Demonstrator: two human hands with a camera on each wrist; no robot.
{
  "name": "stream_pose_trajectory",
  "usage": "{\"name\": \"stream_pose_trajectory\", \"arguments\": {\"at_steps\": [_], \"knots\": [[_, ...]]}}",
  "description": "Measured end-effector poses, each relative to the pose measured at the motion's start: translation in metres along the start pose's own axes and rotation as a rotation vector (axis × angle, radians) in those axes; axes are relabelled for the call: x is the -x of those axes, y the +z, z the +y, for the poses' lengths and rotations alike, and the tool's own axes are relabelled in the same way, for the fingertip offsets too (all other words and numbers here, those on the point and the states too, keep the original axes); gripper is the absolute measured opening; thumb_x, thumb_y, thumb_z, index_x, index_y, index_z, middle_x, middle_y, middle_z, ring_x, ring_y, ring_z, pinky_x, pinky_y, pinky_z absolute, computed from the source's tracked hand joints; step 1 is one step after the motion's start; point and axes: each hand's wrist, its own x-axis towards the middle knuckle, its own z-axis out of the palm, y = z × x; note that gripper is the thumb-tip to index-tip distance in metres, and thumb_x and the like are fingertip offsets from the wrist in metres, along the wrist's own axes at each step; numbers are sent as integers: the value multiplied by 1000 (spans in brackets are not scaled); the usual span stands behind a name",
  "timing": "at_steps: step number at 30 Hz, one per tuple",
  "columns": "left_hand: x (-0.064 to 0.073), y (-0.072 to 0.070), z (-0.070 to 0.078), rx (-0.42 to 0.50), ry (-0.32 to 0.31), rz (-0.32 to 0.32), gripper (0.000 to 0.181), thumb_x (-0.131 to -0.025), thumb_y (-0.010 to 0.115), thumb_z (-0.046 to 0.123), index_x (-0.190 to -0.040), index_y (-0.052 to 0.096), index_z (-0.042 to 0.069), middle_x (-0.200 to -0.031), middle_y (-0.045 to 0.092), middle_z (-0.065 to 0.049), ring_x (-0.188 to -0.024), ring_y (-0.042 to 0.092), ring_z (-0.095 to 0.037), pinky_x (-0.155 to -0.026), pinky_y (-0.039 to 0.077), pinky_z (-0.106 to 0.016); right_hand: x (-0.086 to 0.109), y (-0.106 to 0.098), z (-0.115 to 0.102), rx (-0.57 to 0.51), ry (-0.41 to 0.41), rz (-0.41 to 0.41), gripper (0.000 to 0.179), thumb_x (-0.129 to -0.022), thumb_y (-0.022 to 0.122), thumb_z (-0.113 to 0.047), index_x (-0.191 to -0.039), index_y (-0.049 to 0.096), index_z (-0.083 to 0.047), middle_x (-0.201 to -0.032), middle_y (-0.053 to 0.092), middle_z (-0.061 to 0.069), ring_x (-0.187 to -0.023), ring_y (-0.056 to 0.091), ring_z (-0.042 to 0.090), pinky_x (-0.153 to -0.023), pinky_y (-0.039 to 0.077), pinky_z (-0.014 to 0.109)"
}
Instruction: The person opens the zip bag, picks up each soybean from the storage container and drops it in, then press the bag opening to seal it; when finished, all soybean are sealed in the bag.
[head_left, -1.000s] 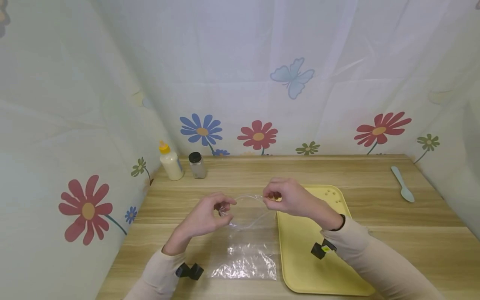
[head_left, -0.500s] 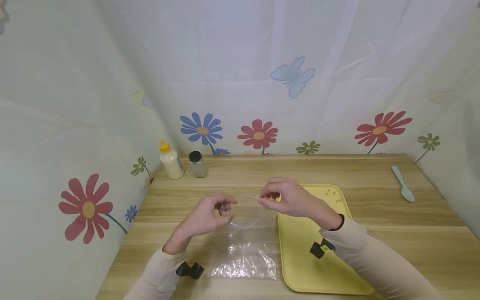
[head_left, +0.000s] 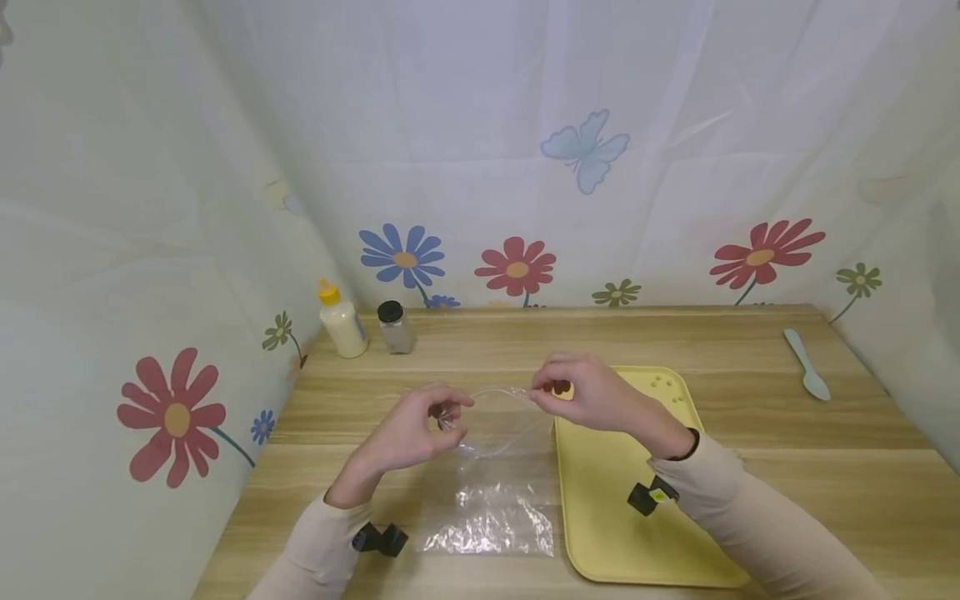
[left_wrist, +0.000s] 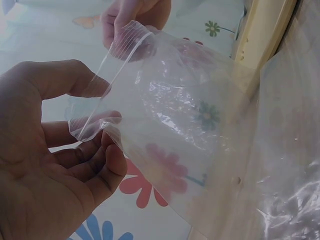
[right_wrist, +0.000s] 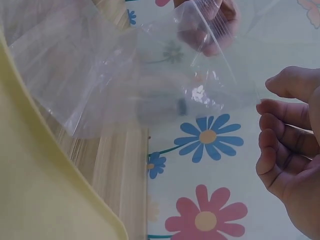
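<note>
A clear plastic zip bag [head_left: 491, 525] hangs from its raised mouth, its lower part lying in shiny creases on the table. My left hand [head_left: 405, 429] grips one side of the mouth, and in the left wrist view the film passes between thumb and curled fingers [left_wrist: 112, 167]. On the opposite side, my right hand [head_left: 588, 396] holds the rim at thumb and index fingertips; the right wrist view shows a small gap between those tips, the film's edge [right_wrist: 257, 95] reaching them. Between the hands the mouth forms a rounded loop. I see nothing inside the bag.
A yellow tray [head_left: 622, 525] with small holes in one corner lies under my right forearm. A yellow-capped bottle [head_left: 343, 329] and a black-lidded jar [head_left: 394, 329] stand at the back left. A pale spoon [head_left: 806, 367] lies far right. A flowered curtain [head_left: 465, 167] encloses the table.
My right hand shifts slightly left along the bag's rim, then back to the right. The left hand keeps its place, and the mouth of the bag stays parted.
</note>
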Motion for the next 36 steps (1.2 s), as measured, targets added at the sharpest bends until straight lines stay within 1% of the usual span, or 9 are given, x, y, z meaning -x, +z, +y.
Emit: {"name": "stream_pose_trajectory", "arguments": {"at_steps": [4,9,13,18,21,23,28,32,36], "knots": [[0,-1,0,-5,3,3,32,-78,73,8,-110,67,7,-87,62,-7,-79,57,-14,-74,54,-25,5,-2,6,7,16,10,3,-85,73,-15,-88,73,-14,-82,64,-10,-66,54,10,-54,47,20],[2,-1,0,-13,10,6,32,-78,73,8,-110,67,7,-85,59,3,-79,56,-13,-75,54,-24,12,-2,14,13,46,15,4,-84,74,-15,-88,73,-15,-80,63,-10,-66,56,15,-55,49,22],[3,0,0,-20,9,10,32,-78,73,8,-110,68,7,-85,58,6,-79,56,-12,-74,54,-24,17,-3,18,13,61,26,4,-85,74,-16,-89,74,-15,-79,62,-11,-66,55,13,-55,48,22],[2,0,0,-16,9,8,32,-78,73,9,-110,68,7,-85,58,6,-79,57,-14,-74,54,-24,23,-3,24,3,71,42,4,-84,73,-12,-87,73,-15,-76,60,-11,-66,54,11,-55,48,24],[1,0,0,-13,13,8,32,-78,73,9,-110,68,7,-85,59,5,-79,57,-13,-74,54,-24,27,-2,29,2,83,47,2,-85,73,-13,-86,71,-14,-75,59,-11,-66,54,12,-55,48,24],[1,0,0,-11,17,10,33,-78,73,8,-110,68,7,-85,60,1,-79,56,-12,-74,54,-24,30,-1,34,7,96,45,3,-85,73,-16,-86,71,-14,-75,58,-11,-66,54,11,-56,47,24],[0,0,0,-2,23,6,33,-78,73,8,-110,67,7,-86,62,-6,-79,56,-11,-74,54,-24,36,-1,43,42,142,12,5,-86,73,-18,-89,72,-14,-75,58,-12,-67,52,8,-58,46,20],[0,-1,-1,0,13,2,33,-78,73,8,-110,67,7,-87,62,-3,-80,56,-10,-76,55,-24,38,-3,47,59,163,-15,7,-87,72,-19,-89,72,-13,-76,58,-11,-66,54,11,-58,47,20],[0,-3,0,-5,11,-4,33,-78,73,8,-111,67,6,-87,63,-6,-80,56,-10,-77,55,-24,40,-5,51,69,174,-24,7,-87,72,-19,-89,73,-12,-76,58,-10,-66,54,11,-58,47,20]]}}
